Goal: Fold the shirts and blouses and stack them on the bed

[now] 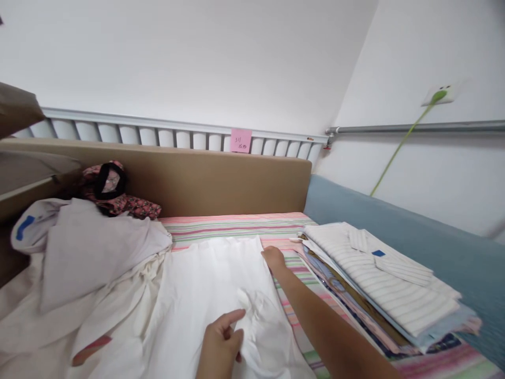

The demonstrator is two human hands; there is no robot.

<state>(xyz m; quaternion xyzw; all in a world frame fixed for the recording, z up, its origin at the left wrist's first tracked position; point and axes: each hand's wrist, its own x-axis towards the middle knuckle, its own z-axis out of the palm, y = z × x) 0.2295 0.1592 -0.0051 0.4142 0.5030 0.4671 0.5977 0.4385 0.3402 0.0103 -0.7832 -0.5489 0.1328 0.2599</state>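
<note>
A white shirt (205, 284) lies spread on the striped bed sheet in front of me, its body smooth and a bunched sleeve (262, 326) folded over its right part. My right hand (273, 258) is at the shirt's far right corner, fingers closed on the edge of the cloth. Lower down, my left hand (223, 337) is over the shirt beside the bunched sleeve. Its thumb and index finger are curved but apart, the fingertips close to the cloth; its other fingers are mostly hidden.
To the right stands a stack of folded shirts (379, 279), a striped one on top. Rumpled pale clothes (94, 252) lie on the left, with a floral garment (118, 195) behind. A brown headboard (221, 179) and a blue side panel (394, 216) border the striped sheet (236, 226).
</note>
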